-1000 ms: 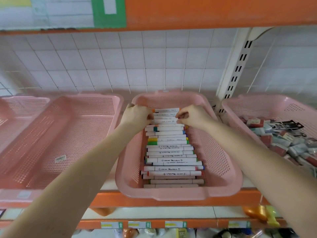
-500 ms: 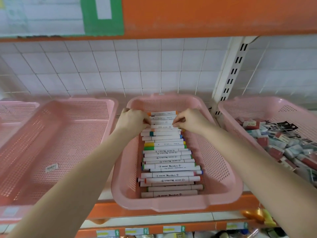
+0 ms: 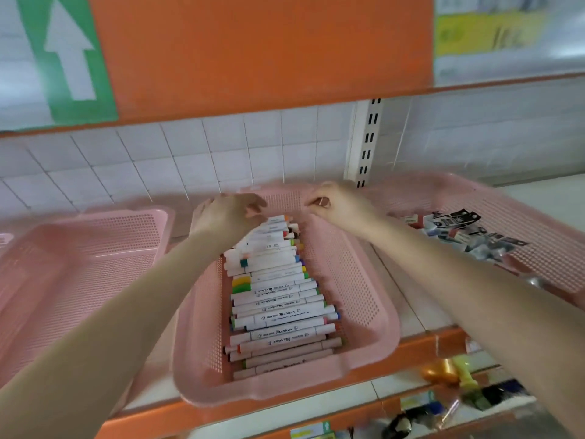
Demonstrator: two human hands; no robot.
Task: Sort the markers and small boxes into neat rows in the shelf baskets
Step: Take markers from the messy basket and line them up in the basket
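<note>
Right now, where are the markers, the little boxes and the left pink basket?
markers (image 3: 278,299): head view, white barrel mid-row.
little boxes (image 3: 459,236): head view, a box in the heap.
left pink basket (image 3: 95,280): head view, its bare mesh floor.

The far markers (image 3: 269,231) in the middle basket (image 3: 348,280) are partly hidden by the left hand (image 3: 226,217), which is blurred. Whether anything is gripped by it or by the blurred right hand (image 3: 338,205) cannot be told. The left basket (image 3: 95,264) and right basket (image 3: 554,264) are cut off at the frame's edges. The small boxes' (image 3: 456,231) print is unreadable.
</note>
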